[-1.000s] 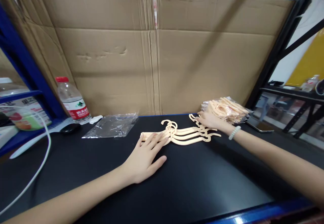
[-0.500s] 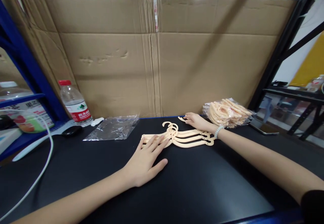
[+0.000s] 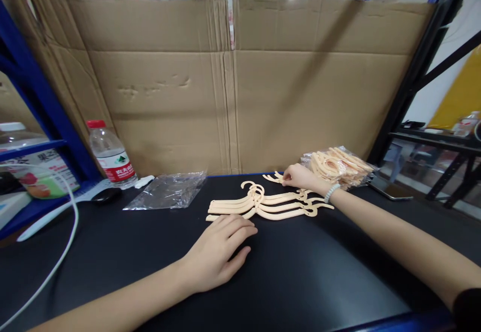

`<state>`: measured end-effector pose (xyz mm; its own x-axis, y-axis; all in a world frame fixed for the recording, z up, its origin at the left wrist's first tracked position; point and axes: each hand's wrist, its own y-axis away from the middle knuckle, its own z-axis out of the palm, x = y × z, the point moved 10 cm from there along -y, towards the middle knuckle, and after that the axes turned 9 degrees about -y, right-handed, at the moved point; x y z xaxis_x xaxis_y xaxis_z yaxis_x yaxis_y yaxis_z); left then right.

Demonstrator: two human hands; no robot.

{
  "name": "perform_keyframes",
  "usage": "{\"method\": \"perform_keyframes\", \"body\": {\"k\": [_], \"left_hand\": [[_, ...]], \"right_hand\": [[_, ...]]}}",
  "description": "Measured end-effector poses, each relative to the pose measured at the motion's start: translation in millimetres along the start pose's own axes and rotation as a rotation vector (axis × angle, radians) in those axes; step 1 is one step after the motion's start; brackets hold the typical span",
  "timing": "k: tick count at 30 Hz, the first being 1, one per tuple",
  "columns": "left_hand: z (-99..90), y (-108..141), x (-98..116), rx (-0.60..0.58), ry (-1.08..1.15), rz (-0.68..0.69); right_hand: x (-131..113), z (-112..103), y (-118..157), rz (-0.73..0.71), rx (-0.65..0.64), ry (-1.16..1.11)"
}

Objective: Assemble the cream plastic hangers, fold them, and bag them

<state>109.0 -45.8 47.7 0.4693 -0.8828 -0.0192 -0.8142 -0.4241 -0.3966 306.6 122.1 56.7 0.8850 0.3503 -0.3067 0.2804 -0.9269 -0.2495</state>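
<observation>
Several cream plastic hangers (image 3: 280, 208) lie overlapped on the black table (image 3: 300, 272), hooks pointing away from me. My left hand (image 3: 221, 247) rests palm down at their near left edge, fingers slightly bent and apart, with nothing in it. Beyond the hangers, my right hand (image 3: 300, 178) has its fingers pinched on a loose cream piece (image 3: 277, 177) with thin prongs; the fingertips partly hide it. Near my right wrist, more cream pieces (image 3: 319, 205) stick out past the hangers' right ends. A clear bag of cream parts (image 3: 341, 167) lies just right of my right hand.
An empty clear plastic bag (image 3: 165, 192) lies at the back left, near a red-capped water bottle (image 3: 114, 156) and a dark mouse (image 3: 106, 196). A white cable (image 3: 73, 232) curves along the left. Cardboard (image 3: 169, 96) stands behind; a phone (image 3: 391, 190) lies at the right.
My left hand has drawn back toward me off the hangers, its fingers more bent. My right hand has closed on the loose piece, and more prongs show beside it.
</observation>
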Motion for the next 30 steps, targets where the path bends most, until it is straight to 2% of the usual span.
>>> {"method": "perform_keyframes", "body": {"k": [4,8,10,12,14,16,17,19,21,23,25,28,30], "left_hand": [[-0.8,0.5,5.0,0.005,0.035,0.026],[-6.3,0.9,3.5,0.038,0.134,-0.029],[-9.1,1.4,1.8,0.067,0.253,-0.091],[-6.9,2.9,-7.6,0.092,0.457,-0.24],[3.3,7.0,-20.5,0.108,0.734,-0.449],[16.6,11.5,-27.7,0.123,1.009,-0.631],[21.3,13.0,-29.4,0.141,1.121,-0.698],[25.5,15.2,-32.6,0.191,1.254,-0.787],[24.9,18.5,-38.8,0.251,1.286,-0.845],[22.5,24.2,-48.5,0.302,1.27,-0.894],[18.3,30.7,-60.5,0.349,1.25,-0.934],[2.3,37.4,-78.6,0.45,1.207,-0.932],[-7.5,38.9,-86.6,0.492,1.191,-0.918]], "right_hand": [[0.7,3.6,-0.8,0.048,0.047,0.051],[-0.1,-8.6,-0.4,0.059,0.102,0.004],[-3.1,-20.9,1.6,0.057,0.153,-0.056],[-12.7,-31.4,7.2,0.044,0.201,-0.144],[-32.9,-33.4,17.6,0.01,0.216,-0.251],[-63.2,-24.9,32.8,-0.048,0.195,-0.394],[-80.2,-18.7,41.7,-0.092,0.181,-0.602],[-116.1,-0.1,58.7,-0.167,0.088,-0.877],[-143.8,13.8,71.5,-0.215,0.019,-0.991],[-158.7,18.2,77.3,-0.256,-0.005,-0.969],[-157.8,11.7,76.8,-0.284,0.048,-0.834],[-139.6,2.7,72.6,-0.279,0.133,-0.46],[-125.4,9.4,71.4,-0.253,0.109,-0.215]]}}
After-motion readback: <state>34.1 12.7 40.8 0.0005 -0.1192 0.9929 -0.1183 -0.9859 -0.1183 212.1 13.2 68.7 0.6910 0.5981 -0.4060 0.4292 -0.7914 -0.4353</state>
